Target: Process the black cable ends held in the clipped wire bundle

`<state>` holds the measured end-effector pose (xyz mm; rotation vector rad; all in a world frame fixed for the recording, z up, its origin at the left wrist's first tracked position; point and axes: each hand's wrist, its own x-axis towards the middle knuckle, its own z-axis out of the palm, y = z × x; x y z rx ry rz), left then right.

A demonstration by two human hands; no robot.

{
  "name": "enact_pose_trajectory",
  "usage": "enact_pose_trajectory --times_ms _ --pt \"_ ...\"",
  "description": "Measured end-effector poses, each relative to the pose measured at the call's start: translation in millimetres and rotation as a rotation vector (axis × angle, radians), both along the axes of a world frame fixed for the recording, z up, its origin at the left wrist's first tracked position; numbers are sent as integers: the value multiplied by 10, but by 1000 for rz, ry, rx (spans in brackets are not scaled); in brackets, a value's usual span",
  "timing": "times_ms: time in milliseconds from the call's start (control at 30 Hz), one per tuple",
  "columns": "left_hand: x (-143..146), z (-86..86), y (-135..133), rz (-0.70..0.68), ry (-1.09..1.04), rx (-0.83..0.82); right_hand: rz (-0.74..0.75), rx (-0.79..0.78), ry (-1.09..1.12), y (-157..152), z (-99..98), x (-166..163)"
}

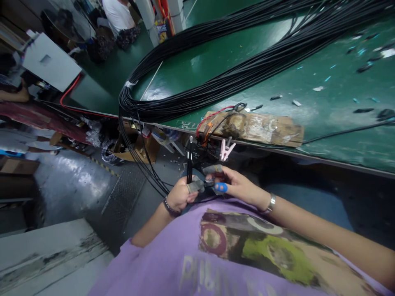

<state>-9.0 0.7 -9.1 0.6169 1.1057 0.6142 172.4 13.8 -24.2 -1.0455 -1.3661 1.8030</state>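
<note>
My left hand (182, 194) is closed around several thin black cables (189, 167), whose pale tips stick up above the fist. Grey tape wraps its thumb. Close beside it, my right hand (236, 185) pinches a small black cable end (209, 182) in the gap between both hands; its exact shape is too small to make out. A blue finger cot (221, 187) covers the right thumb, and grey wrapping sits on a finger. Both hands are in front of my purple shirt, below the table edge.
A large bundle of black cable (197, 100) loops over the green table (191, 65). At the edge lie a wooden board (277, 129) with wires and a pink clip (226, 150). Cable scraps (364, 110) litter the right. A white box (51, 61) and other people are at left.
</note>
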Motion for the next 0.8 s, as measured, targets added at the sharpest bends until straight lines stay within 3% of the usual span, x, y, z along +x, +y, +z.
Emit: enact_pose_trajectory --times_ms 133,233,433,567,667,800 --pt "-5 27 12 -9 -60 -64 7 169 -103 -9 39 -21" --pt "-8 33 13 -35 -107 -100 8 185 -142 10 82 -35" --pt "-26 19 11 -145 -147 -134 110 -113 26 70 104 -16" --pt "-4 36 12 -213 0 36 184 -365 108 106 62 -3" --pt "18 71 22 -290 115 236 281 -423 60 139 58 -1" --pt "5 86 39 -318 185 363 48 -394 -37 169 58 26"
